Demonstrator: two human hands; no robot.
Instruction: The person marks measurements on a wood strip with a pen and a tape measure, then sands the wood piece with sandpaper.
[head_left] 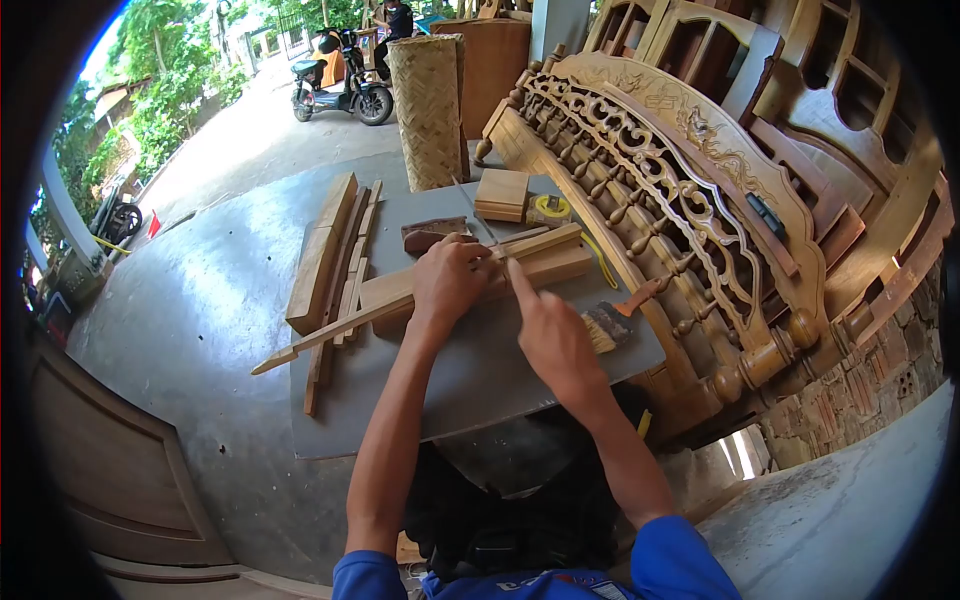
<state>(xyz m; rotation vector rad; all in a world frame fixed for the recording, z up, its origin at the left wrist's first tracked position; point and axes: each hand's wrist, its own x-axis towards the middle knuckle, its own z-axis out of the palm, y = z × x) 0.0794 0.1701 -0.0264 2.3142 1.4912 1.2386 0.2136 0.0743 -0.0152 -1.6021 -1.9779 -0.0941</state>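
Observation:
My left hand (450, 280) is closed on a long, thin wooden strip (345, 325), pressing it against a thick wooden block (560, 264). The strip lies slantwise over the block, and its pointed end sticks out past the table's left side. My right hand (560, 345) is closed, index finger stretched toward the strip, on a thin, straight, blade-like tool (474, 208). That tool crosses the strip just right of my left fingers and points away from me; its handle is hidden in my palm. A dark brown wooden piece (436, 233) lies beyond my left hand.
On the grey table (450, 395) are a wooden beam with several strips (325, 255), stacked small blocks (501, 193), a yellow tape measure (550, 207) and a brush (605, 326). Carved wooden furniture (650, 190) stands close on the right. A rolled woven mat (428, 115) stands behind.

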